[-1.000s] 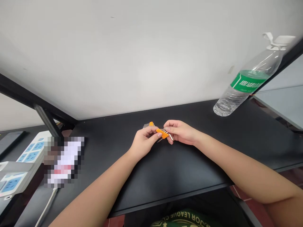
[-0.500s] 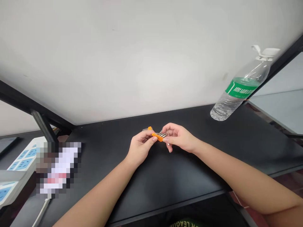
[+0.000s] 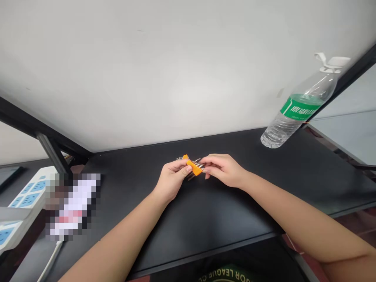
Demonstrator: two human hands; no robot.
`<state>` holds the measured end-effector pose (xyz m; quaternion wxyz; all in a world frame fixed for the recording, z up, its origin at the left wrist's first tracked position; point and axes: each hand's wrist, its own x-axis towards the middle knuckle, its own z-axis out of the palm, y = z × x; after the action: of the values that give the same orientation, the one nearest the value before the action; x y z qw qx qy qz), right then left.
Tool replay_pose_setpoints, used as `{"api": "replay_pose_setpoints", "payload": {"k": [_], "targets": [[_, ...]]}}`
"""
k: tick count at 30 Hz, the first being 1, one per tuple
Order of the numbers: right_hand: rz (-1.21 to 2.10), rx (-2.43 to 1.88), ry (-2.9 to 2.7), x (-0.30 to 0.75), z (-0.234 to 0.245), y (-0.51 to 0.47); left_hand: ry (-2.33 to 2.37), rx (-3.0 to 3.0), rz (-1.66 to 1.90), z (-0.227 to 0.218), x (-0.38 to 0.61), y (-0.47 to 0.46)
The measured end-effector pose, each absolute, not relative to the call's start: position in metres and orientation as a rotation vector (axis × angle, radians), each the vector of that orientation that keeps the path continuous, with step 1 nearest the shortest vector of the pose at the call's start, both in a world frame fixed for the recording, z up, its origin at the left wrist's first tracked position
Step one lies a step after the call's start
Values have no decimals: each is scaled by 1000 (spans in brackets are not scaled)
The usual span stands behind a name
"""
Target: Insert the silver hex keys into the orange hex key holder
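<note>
An orange plastic holder with several thin metal rods in it, which look like hex keys, is held up above the black desk. My left hand is closed around it, thumb on the near face. A second orange piece, with rod ends poking out to the left, shows just beyond my left fingers. From the right, my right hand pinches the shiny metal rods between thumb and fingers. Its other fingers are curled and partly hidden, so I cannot tell how many rods it grips.
A large water bottle with a green label stands at the back right of the black desk, by the pale wall. A blurred-out phone-like item with a white cable lies at the left. Beside it is a white power strip.
My right hand's fingers have closed in on the rods, and its lower fingers are drawn in. The orange holder is turned slightly, with rod ends now showing below it.
</note>
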<state>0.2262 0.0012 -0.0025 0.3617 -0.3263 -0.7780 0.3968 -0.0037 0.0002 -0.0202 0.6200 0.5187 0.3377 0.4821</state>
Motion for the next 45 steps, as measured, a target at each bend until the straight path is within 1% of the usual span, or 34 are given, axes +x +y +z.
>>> {"api": "replay_pose_setpoints", "payload": {"k": [2, 4, 5, 7, 9, 11, 14, 16, 24, 33, 40, 45], "targets": [[869, -887, -2083, 225, -4, 0, 830, 1159, 1125, -20, -3, 0], [853, -926, -2087, 223, -7, 0, 889, 1187, 1139, -20, -3, 0], [924, -945, -2048, 222, -8, -1, 919, 1228, 1147, -20, -2, -1], [1190, -969, -1896, 219, -13, 0, 964, 1342, 1162, -21, -2, -2], [1488, -968, -1665, 214, -17, 2, 982, 1444, 1152, -24, -1, -2], [1703, -929, -1429, 210, -20, 5, 992, 1560, 1117, -27, 0, -3], [1922, -833, -1201, 207, -20, 7, 1081, 1815, 1078, -32, 0, -4], [2011, -793, -1138, 208, -18, 7, 1164, 1961, 1089, -32, -1, -5], [1908, -866, -1311, 210, -18, 7, 1198, 2167, 1122, -25, -2, -6], [1838, -764, -1122, 218, -18, 15, 1301, 2195, 1079, -24, -7, 0], [1926, -750, -970, 220, -25, 21, 1348, 2157, 1004, -29, -8, 3], [1930, -663, -882, 227, -26, 26, 1328, 2096, 999, -30, -11, 5]]}}
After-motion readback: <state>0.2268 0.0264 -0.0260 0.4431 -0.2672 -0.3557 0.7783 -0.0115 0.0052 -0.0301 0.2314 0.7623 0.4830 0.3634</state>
